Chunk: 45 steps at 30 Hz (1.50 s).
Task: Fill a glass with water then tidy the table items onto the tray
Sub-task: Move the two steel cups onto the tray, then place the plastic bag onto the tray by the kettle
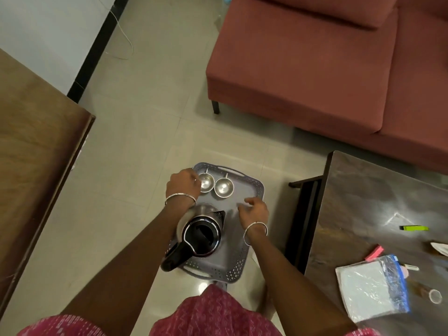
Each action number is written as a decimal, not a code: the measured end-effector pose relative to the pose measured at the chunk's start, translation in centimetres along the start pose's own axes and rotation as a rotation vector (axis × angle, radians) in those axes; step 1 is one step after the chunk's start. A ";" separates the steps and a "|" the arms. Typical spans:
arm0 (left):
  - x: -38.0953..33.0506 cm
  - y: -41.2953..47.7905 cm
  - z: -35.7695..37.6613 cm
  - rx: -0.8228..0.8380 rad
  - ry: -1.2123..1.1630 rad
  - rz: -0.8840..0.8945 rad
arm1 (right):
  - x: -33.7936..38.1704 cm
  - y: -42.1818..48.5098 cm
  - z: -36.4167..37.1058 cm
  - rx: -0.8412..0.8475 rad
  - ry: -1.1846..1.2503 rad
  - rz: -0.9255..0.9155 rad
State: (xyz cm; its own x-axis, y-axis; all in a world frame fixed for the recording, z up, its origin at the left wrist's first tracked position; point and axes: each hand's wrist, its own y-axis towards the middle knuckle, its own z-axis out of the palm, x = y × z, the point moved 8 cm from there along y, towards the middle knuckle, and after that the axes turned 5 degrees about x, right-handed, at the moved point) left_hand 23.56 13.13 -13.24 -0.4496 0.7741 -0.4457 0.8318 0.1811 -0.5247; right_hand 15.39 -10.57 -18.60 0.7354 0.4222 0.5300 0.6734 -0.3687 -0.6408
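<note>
A grey perforated tray point(252, 187) is in the middle of the view, above the tiled floor. On it stand two steel cups, a left cup point(206, 182) and a right cup point(223, 187), and a steel kettle point(202, 232) with a black lid and handle at the near end. My left hand point(183, 183) rests at the tray's far left corner, fingers touching the left cup's rim. My right hand point(254, 212) hovers over the tray's bare right part with fingers apart and nothing in it.
A dark table point(368, 214) at the right carries a plastic bag point(373, 291), a green marker point(414, 228), a pink item point(374, 252) and small bits. A red sofa point(315, 69) stands behind. A wooden surface point(36, 146) fills the left.
</note>
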 end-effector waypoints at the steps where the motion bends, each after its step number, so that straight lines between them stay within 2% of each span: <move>1: -0.5 -0.6 -0.3 0.001 -0.041 0.006 | -0.5 -0.7 -0.8 -0.011 0.030 0.019; 6: -5.0 -4.6 -1.2 -0.071 -0.176 0.116 | -2.8 -4.0 -5.1 -0.055 0.050 0.034; 10: -9.8 -9.3 1.6 -0.089 -0.228 0.207 | -6.2 -5.9 -9.0 -0.064 0.105 0.027; 15: -13.6 -17.1 9.6 0.011 -0.204 0.245 | -12.6 -7.9 -15.6 -0.074 0.122 0.007; 19: -15.4 -25.0 15.9 -0.006 -0.206 0.243 | -20.2 -9.8 -22.7 -0.097 0.104 0.000; 25: -16.7 -34.0 25.7 0.064 -0.269 0.136 | -32.3 -12.2 -32.7 -0.152 0.167 0.112; 28: -18.4 -37.4 29.6 0.109 -0.232 0.130 | -37.6 -13.9 -37.2 -0.208 0.118 0.191; 38: -23.5 -39.6 37.1 0.208 -0.158 0.215 | -46.3 -13.8 -43.2 -0.252 0.219 0.314; 45: -25.4 -37.1 41.6 0.247 -0.077 0.227 | -47.9 -8.7 -43.4 -0.178 0.180 0.358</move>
State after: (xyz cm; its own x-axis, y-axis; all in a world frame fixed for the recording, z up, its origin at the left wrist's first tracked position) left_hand -9.41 -38.48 -12.68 -0.2934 0.7277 -0.6200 0.8139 -0.1501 -0.5613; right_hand -22.45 -63.54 -14.30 0.9156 0.0967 0.3903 0.3646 -0.6093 -0.7042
